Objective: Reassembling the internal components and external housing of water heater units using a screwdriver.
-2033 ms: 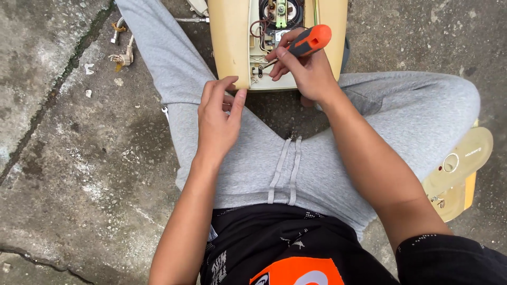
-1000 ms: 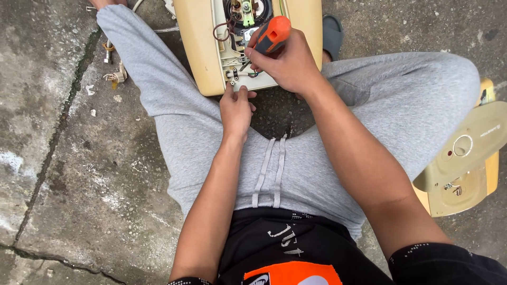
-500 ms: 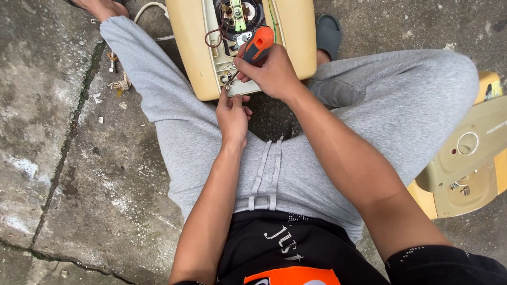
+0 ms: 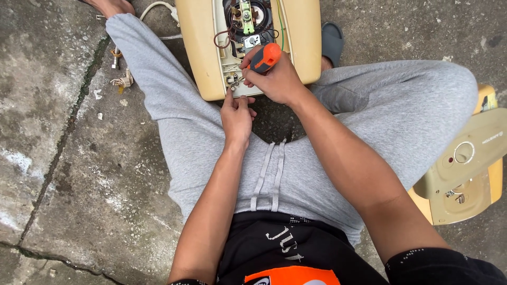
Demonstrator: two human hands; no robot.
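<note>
An opened cream-yellow appliance point(image 4: 200, 47) lies between my legs, its wires and a round metal part point(image 4: 248, 21) exposed. My right hand point(image 4: 274, 79) grips a screwdriver with an orange and black handle point(image 4: 264, 57), its tip pointing at the terminals near the casing's lower edge. My left hand point(image 4: 237, 117) rests just below, fingertips touching the bottom rim of the casing by the screwdriver tip. I cannot see whether those fingers pinch anything small.
I sit on cracked concrete in grey trousers. A detached cream-yellow cover point(image 4: 465, 169) lies by my right knee. Small metal parts and wire scraps point(image 4: 122, 79) lie left of my left leg. A white cable point(image 4: 158, 8) and a grey sandal point(image 4: 331, 39) are near the appliance.
My left hand has moved up from my thigh to the casing's lower edge. The right hand brought the screwdriver tip down to the terminals. The view shifted slightly.
</note>
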